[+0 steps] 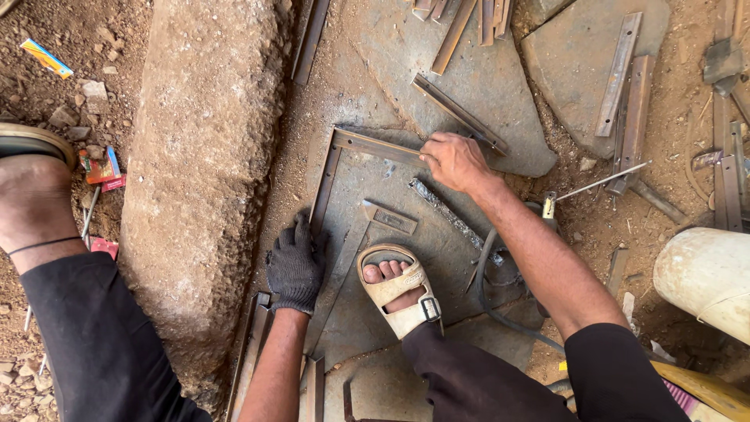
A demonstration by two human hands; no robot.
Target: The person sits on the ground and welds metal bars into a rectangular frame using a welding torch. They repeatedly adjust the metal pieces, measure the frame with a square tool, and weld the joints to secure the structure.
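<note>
Pinching top steel bar [380, 147], right hand [455, 162]; gloved left hand [296, 266] flat, gripping side bar [324, 190]; sandalled foot [396, 286] adjacent.

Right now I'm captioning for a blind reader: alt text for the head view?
A gloved left hand and bare right hand press two rusty angle-iron strips into a corner on a grey stone slab, beside a sandalled foot.
</note>
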